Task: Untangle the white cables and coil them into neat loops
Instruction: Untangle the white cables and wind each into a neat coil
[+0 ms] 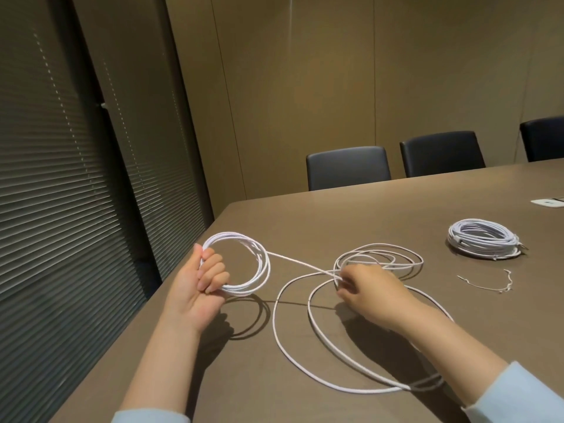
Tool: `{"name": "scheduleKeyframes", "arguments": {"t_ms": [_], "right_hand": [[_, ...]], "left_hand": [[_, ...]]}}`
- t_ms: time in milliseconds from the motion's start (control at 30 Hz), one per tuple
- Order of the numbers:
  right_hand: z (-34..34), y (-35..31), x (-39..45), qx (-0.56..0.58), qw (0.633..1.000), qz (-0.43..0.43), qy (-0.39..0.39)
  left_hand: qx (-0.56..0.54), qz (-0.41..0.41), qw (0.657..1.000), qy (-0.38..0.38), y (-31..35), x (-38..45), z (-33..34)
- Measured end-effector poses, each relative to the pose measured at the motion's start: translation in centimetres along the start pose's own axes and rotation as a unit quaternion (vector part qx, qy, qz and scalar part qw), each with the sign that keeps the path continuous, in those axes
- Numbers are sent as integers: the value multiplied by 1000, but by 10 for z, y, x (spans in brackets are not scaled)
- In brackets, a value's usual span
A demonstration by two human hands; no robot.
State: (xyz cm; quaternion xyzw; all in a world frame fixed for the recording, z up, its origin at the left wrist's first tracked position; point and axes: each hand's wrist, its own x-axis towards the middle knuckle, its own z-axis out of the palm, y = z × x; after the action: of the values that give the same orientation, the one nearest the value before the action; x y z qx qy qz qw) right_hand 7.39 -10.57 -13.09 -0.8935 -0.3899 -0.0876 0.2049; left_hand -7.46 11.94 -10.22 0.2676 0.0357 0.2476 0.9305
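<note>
The big brown desk [381,215] holds the white cables. Loose loops of white cable [293,346] lie near the front edge, in the middle. A finished coil [483,238] sits near the right edge, with a thin twist tie [488,284] beside it. The left hand [198,285] curls its fingers around a small coil [244,264], held up by the left edge. The right hand [370,293] pinches the loose cable.
</note>
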Motion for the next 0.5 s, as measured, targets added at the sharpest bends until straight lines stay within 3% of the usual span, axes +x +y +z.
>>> {"name": "scheduleKeyframes", "arguments": {"t_ms": [300,500], "right_hand": [[-16,35,11,-160,978,120,67],[-27,60,11,-156,961,212,88]], "left_hand": [[-55,75,996,8,24,2,-19],[-125,119,985,19,39,2,-38]]}}
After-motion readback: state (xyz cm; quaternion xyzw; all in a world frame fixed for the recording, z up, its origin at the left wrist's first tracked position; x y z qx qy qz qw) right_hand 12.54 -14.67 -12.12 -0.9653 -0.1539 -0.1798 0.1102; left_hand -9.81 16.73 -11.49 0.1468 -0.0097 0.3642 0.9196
